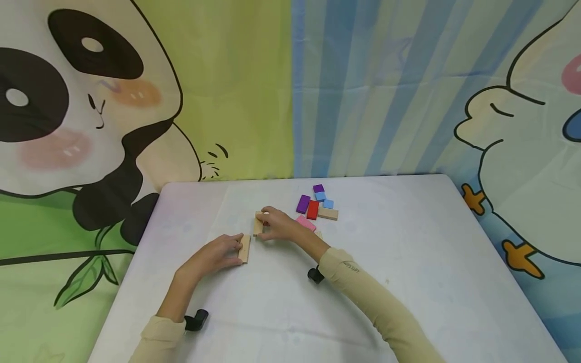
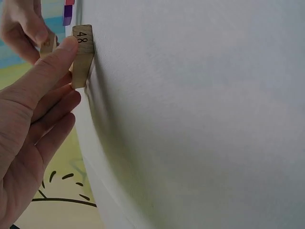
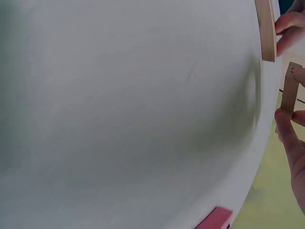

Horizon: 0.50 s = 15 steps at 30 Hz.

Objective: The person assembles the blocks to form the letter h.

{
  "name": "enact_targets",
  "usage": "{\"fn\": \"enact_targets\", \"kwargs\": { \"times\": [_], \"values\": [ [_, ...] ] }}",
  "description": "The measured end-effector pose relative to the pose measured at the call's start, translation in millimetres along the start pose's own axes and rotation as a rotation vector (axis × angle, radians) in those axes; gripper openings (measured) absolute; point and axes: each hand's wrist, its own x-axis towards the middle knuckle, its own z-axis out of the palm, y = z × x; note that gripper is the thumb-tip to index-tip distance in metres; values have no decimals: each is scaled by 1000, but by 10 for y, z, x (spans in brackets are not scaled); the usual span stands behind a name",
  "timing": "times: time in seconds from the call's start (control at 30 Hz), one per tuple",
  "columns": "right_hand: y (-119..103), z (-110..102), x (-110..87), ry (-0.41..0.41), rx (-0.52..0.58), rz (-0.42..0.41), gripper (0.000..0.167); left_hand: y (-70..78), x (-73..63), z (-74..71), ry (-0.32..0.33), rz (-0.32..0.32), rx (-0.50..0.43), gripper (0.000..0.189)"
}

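Nearest of all are the beige sleeves (image 1: 376,302) of a person leaning in over the white table (image 1: 454,302), a black device (image 1: 196,320) at each wrist. The left hand (image 1: 218,254) pinches a wooden block (image 1: 244,249) marked 48, thumb across one end and fingers behind, closed only as far as the block allows. The right hand (image 1: 278,224), a little farther off, has finger and thumb pinched on a second block (image 1: 258,224). These two blocks stand near each other, apart, over the table's middle-left; whether the second touches the tabletop I can't tell. Beyond the right forearm sits a loose cluster: purple (image 1: 303,203), blue (image 1: 320,196), red (image 1: 312,209), pink (image 1: 306,223) and plain wood (image 1: 328,214) blocks.
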Motion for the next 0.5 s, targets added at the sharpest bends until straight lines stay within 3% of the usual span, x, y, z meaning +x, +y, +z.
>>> {"fn": "enact_targets", "kwargs": {
  "times": [0.23,0.5],
  "values": [
    [-147,27,211,-33,-34,-5,31,34,-8,-2,21,0,17,42],
    [-198,75,324,-46,-75,32,31,36,-39,2,26,-12,12,41]
  ]
}}
